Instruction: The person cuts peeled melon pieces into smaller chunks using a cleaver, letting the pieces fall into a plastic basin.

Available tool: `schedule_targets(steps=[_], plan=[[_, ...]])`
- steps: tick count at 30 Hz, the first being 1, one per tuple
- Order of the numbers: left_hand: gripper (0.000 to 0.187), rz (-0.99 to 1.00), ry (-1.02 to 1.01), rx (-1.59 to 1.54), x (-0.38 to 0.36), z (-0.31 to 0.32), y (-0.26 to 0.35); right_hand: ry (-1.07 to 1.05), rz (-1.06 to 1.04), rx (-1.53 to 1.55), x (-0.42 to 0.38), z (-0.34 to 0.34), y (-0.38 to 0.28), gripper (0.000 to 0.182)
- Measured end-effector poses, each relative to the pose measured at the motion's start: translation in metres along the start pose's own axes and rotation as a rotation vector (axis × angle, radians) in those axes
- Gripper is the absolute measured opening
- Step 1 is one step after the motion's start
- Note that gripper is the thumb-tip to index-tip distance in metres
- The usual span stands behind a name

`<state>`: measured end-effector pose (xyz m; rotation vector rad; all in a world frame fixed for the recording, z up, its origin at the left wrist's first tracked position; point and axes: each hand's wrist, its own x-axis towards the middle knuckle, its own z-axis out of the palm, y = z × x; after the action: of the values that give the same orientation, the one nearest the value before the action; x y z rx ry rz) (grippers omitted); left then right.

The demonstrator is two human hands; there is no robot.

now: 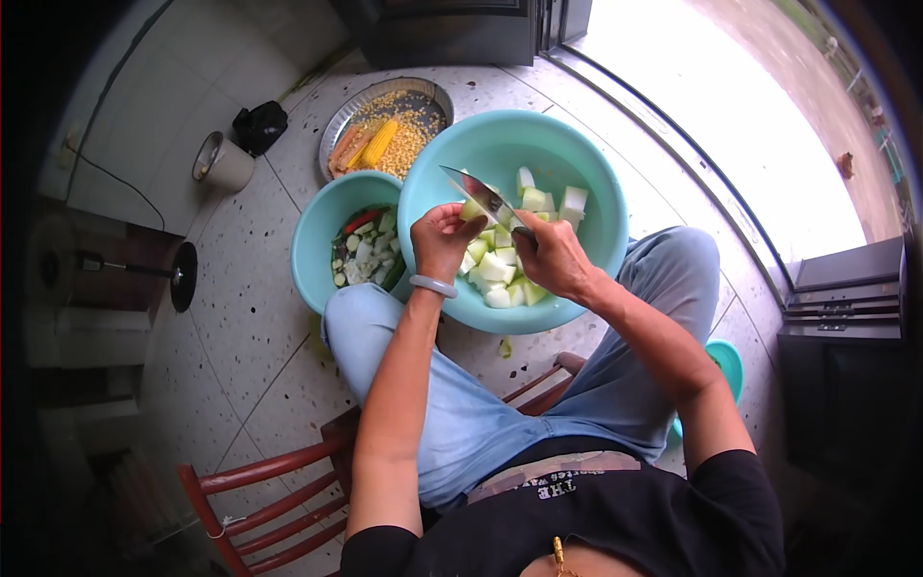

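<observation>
Over a large turquoise basin [423,159], my right hand [551,252] is closed round the handle of a knife [486,195], its blade pointing up and left. My left hand [445,238], with a pale bangle at the wrist, has its fingers bent round a green and white vegetable piece [472,210], close to the blade. Below both hands, pale green and white vegetable chunks [495,269] lie in the basin. Beside it on the left, a smaller turquoise basin [312,240] holds cut vegetables, with something red among them.
A foil tray [334,130] with corn kernels and a yellow cob [380,144] lies behind the small basin. Further left are a bucket [226,165] and a black bag [260,127]. A red chair [269,471] stands at lower left, another turquoise container [733,367] at right.
</observation>
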<state>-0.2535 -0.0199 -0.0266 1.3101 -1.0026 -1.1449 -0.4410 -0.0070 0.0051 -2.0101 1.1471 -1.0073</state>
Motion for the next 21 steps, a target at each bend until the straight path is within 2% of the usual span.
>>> schedule_targets(steps=[8,14,17,21], plan=[[0.026,0.069,0.008,-0.039,-0.001,0.002,0.004,0.023,0.011,-0.053,-0.001,0.002,-0.004,0.019],[0.027,0.163,0.007,0.032,-0.003,-0.002,0.0,-0.095,0.071,-0.112,-0.003,0.007,0.011,0.015],[0.028,0.123,-0.038,-0.203,-0.01,0.007,0.022,-0.128,0.101,-0.174,-0.003,0.017,0.035,0.017],[0.033,0.101,-0.045,-0.176,-0.001,-0.001,0.018,-0.141,0.148,-0.13,0.001,0.015,0.047,0.021]])
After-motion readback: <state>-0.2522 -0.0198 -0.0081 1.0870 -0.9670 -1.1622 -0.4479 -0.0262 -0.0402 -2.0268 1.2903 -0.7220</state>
